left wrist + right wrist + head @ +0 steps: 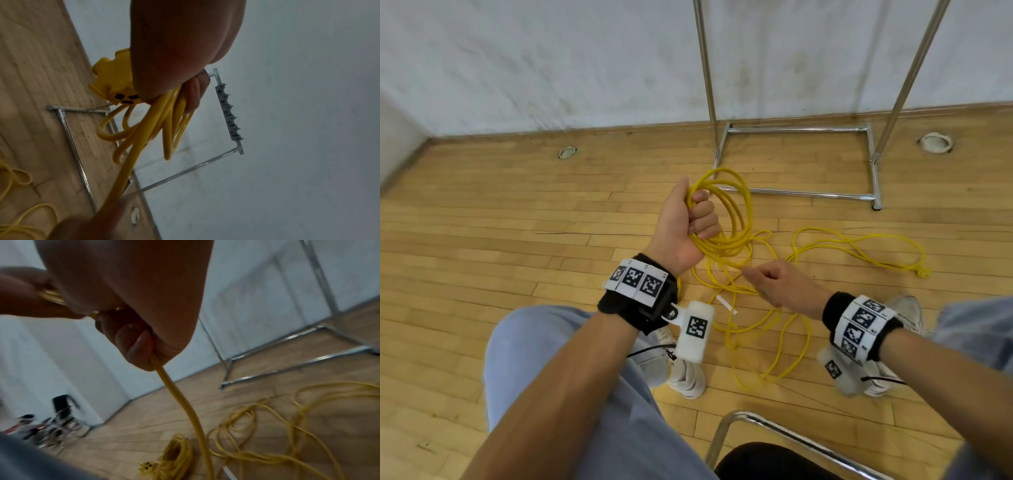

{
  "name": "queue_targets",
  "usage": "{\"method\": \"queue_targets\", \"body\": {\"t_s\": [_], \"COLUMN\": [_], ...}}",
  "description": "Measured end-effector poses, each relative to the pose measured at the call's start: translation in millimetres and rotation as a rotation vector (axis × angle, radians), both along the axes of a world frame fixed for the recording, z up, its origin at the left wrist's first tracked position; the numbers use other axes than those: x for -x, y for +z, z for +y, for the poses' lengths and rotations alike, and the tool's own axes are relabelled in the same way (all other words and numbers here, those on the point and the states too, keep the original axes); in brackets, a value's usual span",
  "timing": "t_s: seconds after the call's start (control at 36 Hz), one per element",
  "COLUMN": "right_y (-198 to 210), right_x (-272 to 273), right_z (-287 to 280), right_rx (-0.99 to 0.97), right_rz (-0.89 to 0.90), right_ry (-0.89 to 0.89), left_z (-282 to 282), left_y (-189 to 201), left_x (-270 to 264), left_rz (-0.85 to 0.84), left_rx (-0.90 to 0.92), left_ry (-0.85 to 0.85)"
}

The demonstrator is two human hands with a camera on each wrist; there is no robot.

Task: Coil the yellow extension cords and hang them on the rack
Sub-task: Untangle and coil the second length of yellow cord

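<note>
My left hand point(697, 219) is raised and grips several loops of a yellow extension cord point(738, 209) in its fist. The cord's yellow socket end point(112, 84) sticks out beside the palm in the left wrist view. My right hand point(765, 279) is just below and to the right, fingers curled round one strand point(179, 395) that runs down to the floor. The rest of that cord point(859, 245) lies in loose tangled loops on the wooden floor. A second yellow cord point(176, 454) lies coiled on the floor near my feet. The chrome rack point(803, 161) stands against the wall behind.
The rack's top bar with pegs point(228, 113) shows in the left wrist view. A chrome chair frame point(756, 428) is under me, my shoes beside the loose cord. Two round floor fittings point(567, 152) point(935, 143) sit near the wall. A white strip point(726, 305) lies on the floor.
</note>
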State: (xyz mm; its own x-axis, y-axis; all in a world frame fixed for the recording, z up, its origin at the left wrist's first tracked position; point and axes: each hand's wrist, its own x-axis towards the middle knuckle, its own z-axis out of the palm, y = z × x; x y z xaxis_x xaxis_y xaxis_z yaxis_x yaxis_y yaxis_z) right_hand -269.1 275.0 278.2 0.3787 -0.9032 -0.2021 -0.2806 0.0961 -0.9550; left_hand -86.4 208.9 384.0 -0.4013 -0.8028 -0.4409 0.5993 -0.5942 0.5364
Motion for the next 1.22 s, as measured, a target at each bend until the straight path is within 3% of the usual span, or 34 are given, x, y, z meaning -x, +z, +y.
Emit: {"method": "queue_targets", "body": {"t_s": [0.19, 0.36, 0.53, 0.67, 0.75, 0.86, 0.97, 1.22], "right_y": [-30, -15, 27, 63, 85, 102, 100, 88], "right_x": [39, 52, 55, 48, 40, 19, 6, -18], "right_z": [-7, -28, -52, -52, -40, -20, -6, 14], "right_rx": [-0.266, -0.263, -0.349, -0.421, -0.302, 0.008, 0.269, 0.446], "right_rz": [0.122, 0.066, -0.332, -0.512, -0.448, -0.145, 0.075, 0.163], "right_ry": [-0.266, -0.451, -0.563, -0.473, -0.346, -0.252, -0.196, -0.209], "left_z": [-10, 2, 10, 14, 19, 25, 28, 40], "left_y": [18, 9, 2, -8, -18, -23, -24, -20], "left_x": [-23, -11, 5, 14, 22, 32, 37, 44], "left_rz": [-0.056, -0.203, -0.382, -0.584, -0.685, -0.760, -0.720, -0.717], "left_rx": [0.037, 0.032, 0.027, 0.045, 0.078, 0.134, 0.177, 0.257], "left_ry": [-0.142, -0.391, -0.472, -0.511, -0.510, -0.420, -0.269, -0.072]}}
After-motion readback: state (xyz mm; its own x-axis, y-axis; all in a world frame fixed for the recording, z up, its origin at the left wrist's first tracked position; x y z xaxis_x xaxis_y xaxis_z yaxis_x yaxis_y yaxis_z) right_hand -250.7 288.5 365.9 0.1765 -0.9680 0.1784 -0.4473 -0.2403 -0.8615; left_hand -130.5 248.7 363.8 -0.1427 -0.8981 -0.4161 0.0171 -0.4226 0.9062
